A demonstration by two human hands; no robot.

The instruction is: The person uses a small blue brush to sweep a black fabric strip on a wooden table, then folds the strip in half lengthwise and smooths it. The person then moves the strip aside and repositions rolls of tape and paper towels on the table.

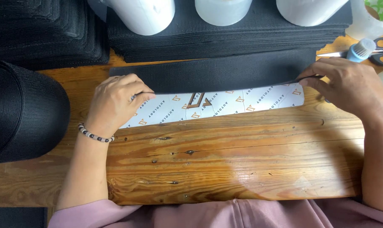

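A long black fabric strip (216, 74) lies across the wooden table (225, 160), overlapping a white printed strip (225, 105) with orange marks. My left hand (115, 101), a bead bracelet on its wrist, pinches the left end where the two strips meet. My right hand (347, 84) pinches the black strip's edge at the right end. Both strips lie flat between my hands.
Stacks of black fabric (225, 33) sit at the back, with white rolls (145, 14) on top. A large black roll (22, 109) rests at the left. Scissors (379, 50) and a blue-capped bottle (361, 50) lie at the back right.
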